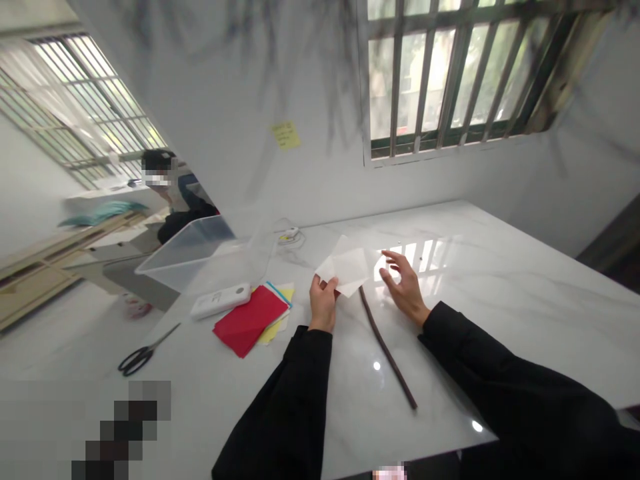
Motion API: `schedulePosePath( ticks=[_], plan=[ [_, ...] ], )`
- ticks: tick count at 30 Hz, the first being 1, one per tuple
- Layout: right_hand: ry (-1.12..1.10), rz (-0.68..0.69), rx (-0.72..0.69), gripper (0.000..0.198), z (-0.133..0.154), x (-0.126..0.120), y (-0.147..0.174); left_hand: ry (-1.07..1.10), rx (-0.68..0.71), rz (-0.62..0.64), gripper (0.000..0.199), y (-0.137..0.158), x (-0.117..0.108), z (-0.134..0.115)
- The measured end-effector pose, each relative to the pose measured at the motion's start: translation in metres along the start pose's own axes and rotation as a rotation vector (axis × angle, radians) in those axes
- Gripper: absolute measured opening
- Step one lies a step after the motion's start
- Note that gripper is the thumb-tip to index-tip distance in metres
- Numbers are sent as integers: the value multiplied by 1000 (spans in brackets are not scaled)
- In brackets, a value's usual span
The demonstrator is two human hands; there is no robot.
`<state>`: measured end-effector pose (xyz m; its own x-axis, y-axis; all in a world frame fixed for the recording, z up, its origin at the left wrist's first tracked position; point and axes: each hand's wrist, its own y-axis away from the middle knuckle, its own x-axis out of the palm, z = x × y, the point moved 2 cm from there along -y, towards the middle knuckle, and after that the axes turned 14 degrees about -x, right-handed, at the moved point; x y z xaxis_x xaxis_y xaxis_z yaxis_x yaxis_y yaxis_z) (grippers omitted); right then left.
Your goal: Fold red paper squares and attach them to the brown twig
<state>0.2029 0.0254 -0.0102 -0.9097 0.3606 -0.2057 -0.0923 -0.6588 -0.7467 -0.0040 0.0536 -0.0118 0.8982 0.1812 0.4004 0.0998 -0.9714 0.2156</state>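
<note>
My left hand (324,301) pinches the lower left edge of a thin white sheet of paper (346,265), thumb on top. The sheet looks creased and partly see-through, and it is tilted above the table. To its right, my right hand (404,287) is off the paper, its fingers apart and nothing in them. A dark brown stick (387,350) lies on the marble-patterned table, slightly bent, its far end reaching the paper's lower corner. Whether the stick continues under the sheet is hidden.
Left of my hands lie red paper (250,320), yellow sheets (274,328), a white oblong device (221,301) and black-handled scissors (143,357). A clear plastic bin (187,257) stands behind them. A small white gadget with a cable (290,233) is near the wall. Another person (185,203) sits far left.
</note>
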Motion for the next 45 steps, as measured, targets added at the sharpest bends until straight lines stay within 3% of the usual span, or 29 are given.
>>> schedulePosePath(
  ticks=[2,4,8,11,16,20,26,29,38,41,45],
  plan=[
    [-226,-44,287,56,-17,-4,-2,-14,-23,13,51,0,0,0],
    [-365,-8,440,58,-26,-5,-3,-78,-30,19,50,1,1,1],
    [-448,184,447,47,-23,-4,-6,-330,73,5,32,3,3,4],
    [-617,177,536,48,-19,-4,-6,-431,98,43,22,4,5,6],
    [-868,207,744,44,-18,-6,-3,-425,52,87,22,12,11,5],
    [-858,207,724,43,-18,-4,-1,-357,51,188,25,17,19,3],
    [-748,224,679,44,-23,1,5,-92,-132,201,54,15,18,2],
    [-711,251,657,46,-27,2,6,-78,-249,250,67,16,17,0],
    [-531,311,563,48,-22,0,2,-225,-275,416,50,23,22,-1],
    [-537,356,544,48,-17,-3,0,-258,-249,392,49,21,20,0],
    [-488,533,498,48,-15,-6,0,-210,-203,318,46,19,17,1]
  ],
)
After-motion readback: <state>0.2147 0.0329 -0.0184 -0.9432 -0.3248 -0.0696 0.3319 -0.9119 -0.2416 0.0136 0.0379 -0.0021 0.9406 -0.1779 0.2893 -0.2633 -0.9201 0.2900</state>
